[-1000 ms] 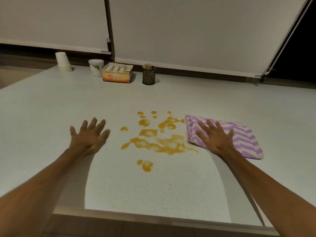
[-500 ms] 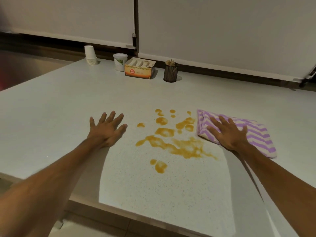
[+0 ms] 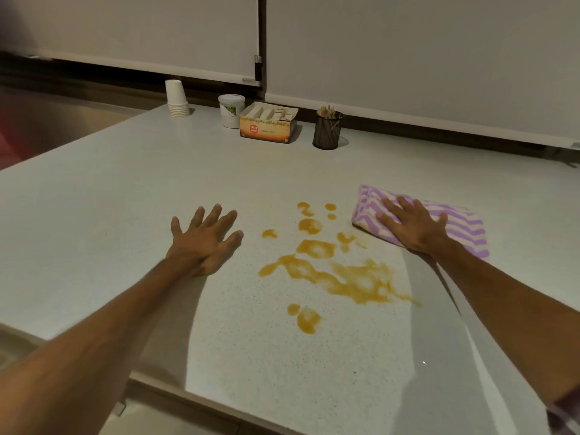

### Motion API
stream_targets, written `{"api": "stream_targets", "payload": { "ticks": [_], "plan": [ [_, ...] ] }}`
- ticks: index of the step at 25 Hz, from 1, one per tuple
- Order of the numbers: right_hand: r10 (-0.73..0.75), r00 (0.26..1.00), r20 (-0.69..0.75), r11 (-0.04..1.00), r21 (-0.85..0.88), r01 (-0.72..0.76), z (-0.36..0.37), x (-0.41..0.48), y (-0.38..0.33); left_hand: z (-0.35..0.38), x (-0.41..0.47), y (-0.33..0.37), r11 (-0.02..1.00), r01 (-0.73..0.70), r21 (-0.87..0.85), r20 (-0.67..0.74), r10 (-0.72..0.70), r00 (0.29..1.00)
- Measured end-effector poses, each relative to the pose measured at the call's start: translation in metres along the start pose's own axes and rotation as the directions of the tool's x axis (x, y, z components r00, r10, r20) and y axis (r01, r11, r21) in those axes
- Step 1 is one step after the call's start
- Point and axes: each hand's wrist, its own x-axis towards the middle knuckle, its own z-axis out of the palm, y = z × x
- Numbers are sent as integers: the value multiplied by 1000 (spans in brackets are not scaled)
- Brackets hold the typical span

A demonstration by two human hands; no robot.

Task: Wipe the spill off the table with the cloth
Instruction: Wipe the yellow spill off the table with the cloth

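Pressing flat on the folded purple-and-white striped cloth (image 3: 452, 224), right hand (image 3: 414, 226) has fingers spread, not gripping. Cloth lies on the pale speckled desk (image 3: 125, 196), its left edge just beside the orange-brown liquid spill (image 3: 339, 274). Left hand (image 3: 204, 240), fingers splayed, palm-down on desk left of spill, empty.

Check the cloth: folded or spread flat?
Folded. The cloth shows stacked layered edges at its left end, a compact pad under the right hand.
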Motion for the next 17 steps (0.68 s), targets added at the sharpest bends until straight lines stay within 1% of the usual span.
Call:
{"api": "stream_targets", "payload": {
  "ticks": [2,3,4,6,8,9,11,13,14,15,17],
  "plan": [
    [44,999,-6,999,30,-44,1,20,-32,0,0,0,1000,0,-5,-2,0,1000],
    [29,1000,-6,999,32,-29,3,28,-54,-1,0,1,1000,-3,-6,-3,3,1000],
    [-18,1000,2,1000,20,18,5,33,-74,-1,0,2,1000,-4,-8,-2,4,1000],
    [-159,987,35,987,-10,160,9,40,-97,-1,-1,3,1000,-2,-8,0,2,1000],
    [-265,963,49,964,-14,266,12,45,-95,-1,-2,4,1000,3,-5,-2,-3,1000],
    [-280,959,39,959,-17,281,12,50,-89,-1,-2,3,1000,5,-9,-2,-5,1000],
    [-213,977,19,977,-12,213,9,61,-88,0,-2,3,1000,-2,-12,-5,2,1000],
    [-126,992,30,992,-3,126,5,72,-115,1,-2,5,1000,-11,-12,-11,11,1000],
    [-124,992,38,992,5,124,5,74,-139,0,-2,5,1000,-17,-11,-10,16,1000],
    [-155,987,42,988,5,155,7,72,-164,-1,-2,6,1000,-23,-14,-8,22,1000],
    [-284,957,53,959,-10,285,15,60,-202,-2,-3,7,999,-27,-18,-1,27,1000]
  ]
}}
